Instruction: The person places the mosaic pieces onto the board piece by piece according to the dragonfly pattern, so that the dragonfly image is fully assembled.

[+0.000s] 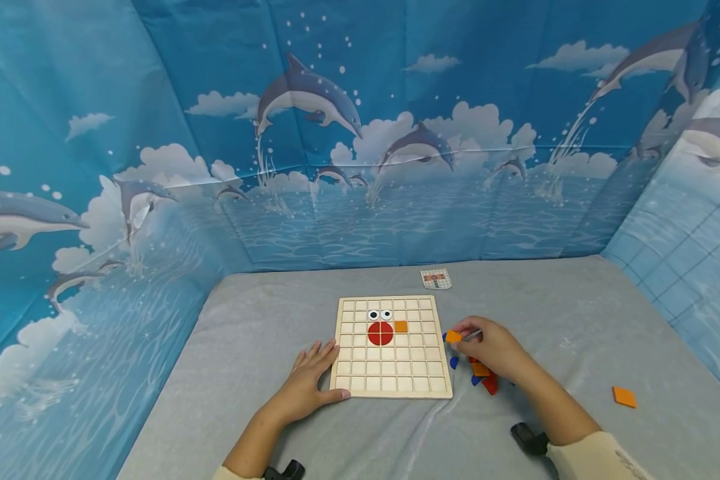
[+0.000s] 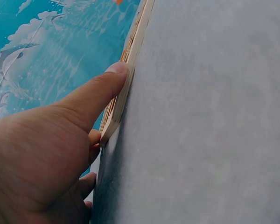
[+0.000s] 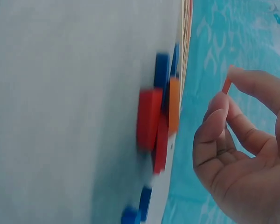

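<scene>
Card (image 1: 436, 279) beyond, mixed pile (image 1: 481, 370) beside the grid board (image 1: 374, 367); outstretched left fingers (image 1: 323, 359) touch its edge, right fingers (image 3: 259, 86) pinch an orange tile (image 1: 453, 337)

curtain (image 1: 336, 223): blue, creased, hanging behind and along both sides | dolphins (image 1: 309, 100), clouds (image 1: 432, 64): printed on curtain | cloth (image 1: 246, 320): grey, lightly wrinkled, meets curtain at far edge
</scene>
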A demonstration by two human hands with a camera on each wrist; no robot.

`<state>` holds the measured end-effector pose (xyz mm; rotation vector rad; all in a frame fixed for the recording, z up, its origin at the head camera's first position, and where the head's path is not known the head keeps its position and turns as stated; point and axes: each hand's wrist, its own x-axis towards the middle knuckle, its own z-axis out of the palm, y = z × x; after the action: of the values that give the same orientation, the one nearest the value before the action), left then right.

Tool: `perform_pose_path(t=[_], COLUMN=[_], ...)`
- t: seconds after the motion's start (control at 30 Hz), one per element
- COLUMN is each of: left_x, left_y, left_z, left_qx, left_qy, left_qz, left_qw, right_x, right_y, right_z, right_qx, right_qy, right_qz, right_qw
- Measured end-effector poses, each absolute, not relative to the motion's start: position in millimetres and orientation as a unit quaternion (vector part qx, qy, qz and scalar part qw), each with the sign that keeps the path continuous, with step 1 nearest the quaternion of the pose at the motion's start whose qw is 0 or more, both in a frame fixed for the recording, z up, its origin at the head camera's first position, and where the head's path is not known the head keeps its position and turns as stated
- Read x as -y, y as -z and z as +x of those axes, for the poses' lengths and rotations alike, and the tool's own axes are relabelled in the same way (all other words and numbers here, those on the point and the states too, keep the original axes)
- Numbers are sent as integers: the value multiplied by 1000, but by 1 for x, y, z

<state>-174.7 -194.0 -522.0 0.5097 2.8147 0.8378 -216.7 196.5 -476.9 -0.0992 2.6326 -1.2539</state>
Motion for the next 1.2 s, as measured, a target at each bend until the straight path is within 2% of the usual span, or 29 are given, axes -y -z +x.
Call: perform_pose_path(t=[0.6,1.2], left_x=[194,194], left_y=[522,523], left_z=[-175,-176], left_qx=[-941,-940], left_qy=[-281,-284], left_qz=[170,172], left_qw=[80,79], right_x=[-139,-108], right_y=[487,488], right_z=[-233,-243], right_qx=[-892,-920], right_qy=[428,364], right_qz=[-108,-112], right_qw=[96,95])
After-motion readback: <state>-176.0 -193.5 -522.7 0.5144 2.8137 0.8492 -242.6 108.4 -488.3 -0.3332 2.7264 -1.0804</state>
